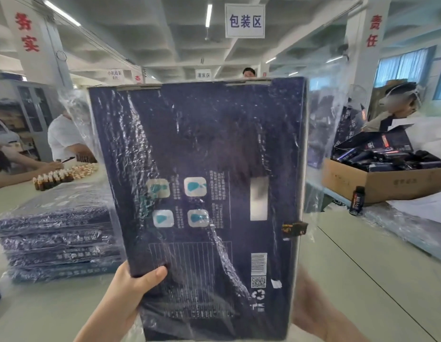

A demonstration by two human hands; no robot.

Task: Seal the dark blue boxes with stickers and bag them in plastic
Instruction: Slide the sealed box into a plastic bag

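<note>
A large dark blue box [214, 156] stands upright in front of me, its printed back facing me, inside a clear plastic bag [315, 134] that hangs loose around its right side. A small dark sticker [294, 229] sits on the box's right edge. My left hand [130, 290] grips the box's lower left corner, thumb on the front. My right hand [310, 304] is behind the lower right side, seen blurred through the plastic; its fingers are hidden.
A stack of bagged dark blue boxes [59, 233] lies on the table at left. Small brown bottles [61, 175] stand behind it near seated people. At right a cardboard carton [382, 183] holds dark items, with one black bottle [357, 199] beside it.
</note>
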